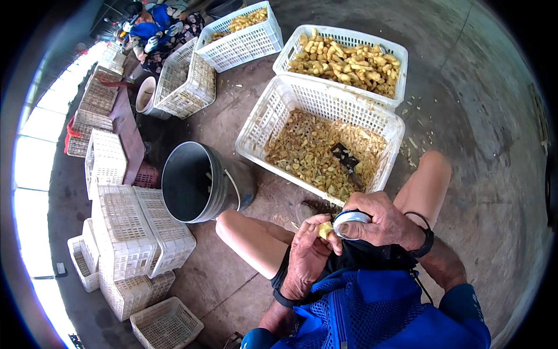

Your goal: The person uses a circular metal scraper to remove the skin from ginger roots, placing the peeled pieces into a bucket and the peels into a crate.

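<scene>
In my left hand [309,247] the fingers are closed on a pale yellow piece of peeled ginger [325,229]. My right hand [388,221], wearing a dark wrist strap, grips a round silver metal can [351,220] whose rim lies close beside the ginger. Both hands meet above my lap. Just beyond them, a white plastic crate [256,125] holds a heap of brownish-yellow peelings [308,152]. A tool with a black, flat head [344,156] rests on those scraps.
Behind the peelings stands a white crate of ginger roots [349,63]. A dark bucket [232,192] with a wire handle is left of my knee. Stacked white crates [125,232] line the left side. Another person [160,32] sits at the far left, near more crates.
</scene>
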Motion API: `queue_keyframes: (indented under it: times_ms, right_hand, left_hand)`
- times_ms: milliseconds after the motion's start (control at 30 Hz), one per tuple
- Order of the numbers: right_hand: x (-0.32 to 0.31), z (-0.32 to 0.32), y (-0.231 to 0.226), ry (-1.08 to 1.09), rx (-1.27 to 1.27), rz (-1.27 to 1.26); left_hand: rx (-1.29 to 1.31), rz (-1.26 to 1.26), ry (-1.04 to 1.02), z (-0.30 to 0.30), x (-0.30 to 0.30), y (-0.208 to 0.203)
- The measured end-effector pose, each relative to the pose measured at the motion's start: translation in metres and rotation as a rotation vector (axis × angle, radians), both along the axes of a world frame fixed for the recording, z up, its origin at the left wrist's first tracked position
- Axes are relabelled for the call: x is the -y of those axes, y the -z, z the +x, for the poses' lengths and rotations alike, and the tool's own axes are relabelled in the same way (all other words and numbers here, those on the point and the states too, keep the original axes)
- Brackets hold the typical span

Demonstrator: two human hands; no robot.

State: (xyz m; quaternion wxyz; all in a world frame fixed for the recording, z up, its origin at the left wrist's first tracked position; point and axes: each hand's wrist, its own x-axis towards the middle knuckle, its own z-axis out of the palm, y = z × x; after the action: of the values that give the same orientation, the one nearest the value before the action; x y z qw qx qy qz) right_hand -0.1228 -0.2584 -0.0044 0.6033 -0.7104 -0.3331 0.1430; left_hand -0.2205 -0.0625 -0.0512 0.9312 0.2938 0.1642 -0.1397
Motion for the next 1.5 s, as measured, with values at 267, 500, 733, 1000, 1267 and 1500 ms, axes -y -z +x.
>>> queue_keyframes:
  times_ms: [267, 500, 733, 1000, 1267, 1500]
  right_hand:
    - [-0.011, -0.001, 0.010, -0.025, -0.045, 0.049]
    - [-0.010, -0.004, 0.003, -0.039, -0.007, 0.050]
    - [-0.017, -0.008, 0.010, 0.036, 0.034, -0.025]
    - [-0.017, -0.013, -0.002, 0.083, -0.002, 0.045]
    - [-0.020, -0.010, 0.012, 0.110, 0.127, -0.052]
    - [-0.020, -0.016, 0.005, 0.065, -0.132, 0.112]
  left_hand:
    - [0.031, 0.044, -0.017, -0.006, 0.004, 0.000]
    - [0.036, -0.050, -0.021, -0.004, 0.001, 0.001]
    - [0.024, -0.040, -0.032, -0.007, 0.002, 0.008]
    - [0.048, -0.035, -0.067, -0.005, 0.005, 0.001]
    - [0.023, -0.031, -0.042, -0.006, 0.002, 0.006]
    - [0.045, 0.009, -0.083, -0.005, 0.008, 0.005]
